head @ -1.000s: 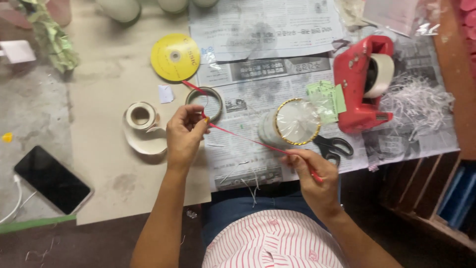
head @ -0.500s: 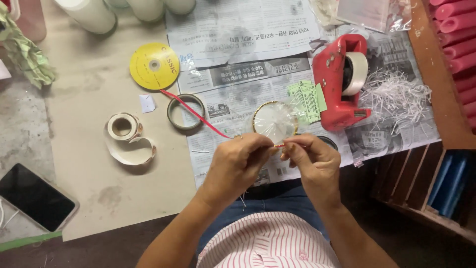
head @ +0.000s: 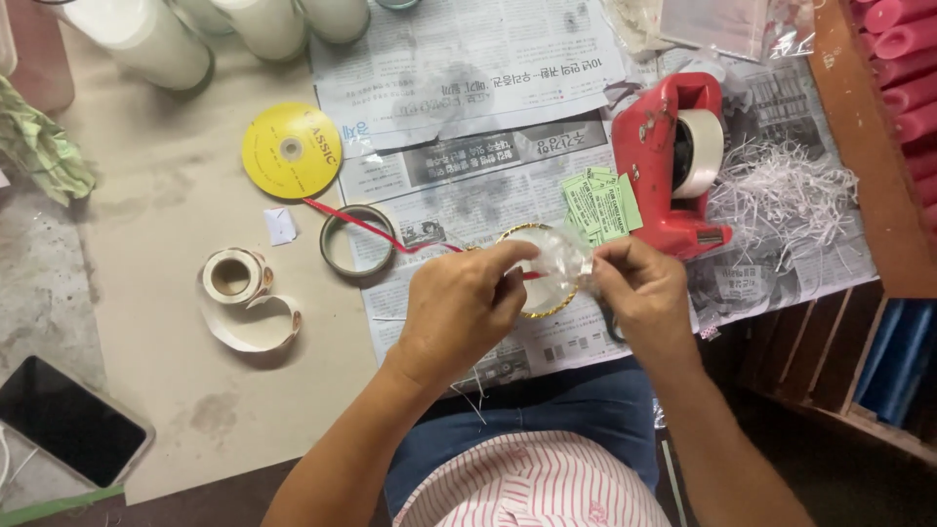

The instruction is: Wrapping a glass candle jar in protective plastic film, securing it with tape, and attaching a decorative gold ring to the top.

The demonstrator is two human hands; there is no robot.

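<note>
My left hand (head: 467, 307) is held palm down, forearm entering from 7 o'clock, with thumb and forefinger pressed together on a thin red ribbon (head: 376, 232). My right hand (head: 644, 293) comes in from 5 o'clock, knuckles up, fingers curled and pinched on the clear wrapping of a small round gold-rimmed container (head: 547, 268). The container sits between both hands, on the newspaper (head: 468, 68), and is partly hidden by my fingers; I cannot tell whether the right hand also grips the ribbon.

From the left hand the ribbon runs toward 10 o'clock, crosses an empty tape ring (head: 357, 241) and ends at a yellow ribbon spool (head: 291, 149). At 9 o'clock from the ring lies a small roll of pale tape (head: 232, 275) with a loose curled strip, and a white paper scrap (head: 280, 225) lies near it.

At 1 o'clock from the right hand, green paper tags (head: 600, 203) lie just beside a red tape dispenser (head: 673, 161). Shredded white paper (head: 781, 195) lies at 3 o'clock from the dispenser. White cylinders (head: 146, 34) stand at 11 o'clock along the far edge. A dark phone (head: 68, 422) lies at 8 o'clock, well apart from my hands.
</note>
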